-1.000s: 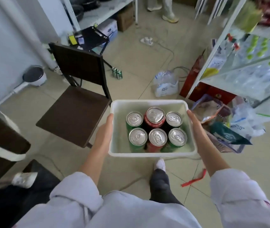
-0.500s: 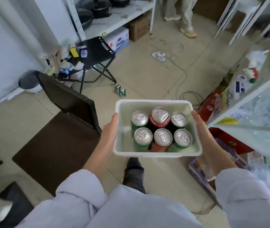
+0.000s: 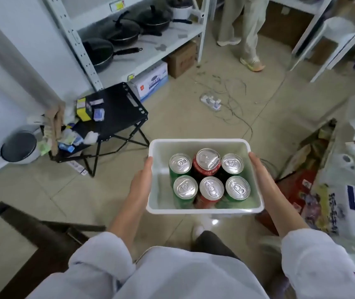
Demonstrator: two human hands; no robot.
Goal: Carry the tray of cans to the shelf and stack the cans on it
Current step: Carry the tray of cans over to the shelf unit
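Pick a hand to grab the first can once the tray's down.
Right hand, probably. The cans crowd the tray's right side, closest to it; the left hand faces bare tray floor. Both currently grip the tray.

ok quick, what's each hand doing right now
Left hand: closed on the left side of the white tray of cans.
Right hand: closed on the tray's right side.

We saw a tiled floor (image 3: 172, 117) carrying a power strip (image 3: 211, 101) with loose cables, a black folding stool (image 3: 116, 113) and cardboard boxes (image 3: 183, 59). White shelf (image 3: 150, 50) held black pans (image 3: 116, 35).
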